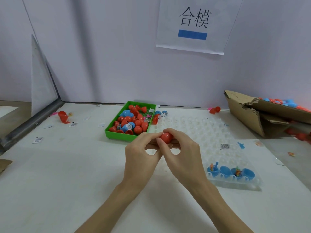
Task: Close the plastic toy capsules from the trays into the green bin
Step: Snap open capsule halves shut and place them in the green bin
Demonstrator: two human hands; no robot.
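A red capsule (166,137) is held between both hands just above the table's middle. My left hand (143,149) pinches it from the left and my right hand (183,152) curls round it from the right. Behind them stands the green bin (117,134), holding several red and blue capsules. To the right lies a clear plastic tray (210,132); several blue capsule halves (231,172) with small toys inside sit in its near row.
A torn cardboard box (252,113) with red and blue capsules lies at the right. Loose red capsules (63,116) sit at the far left, another red capsule (215,109) by the wall. Paper slips (37,140) are scattered on the white table.
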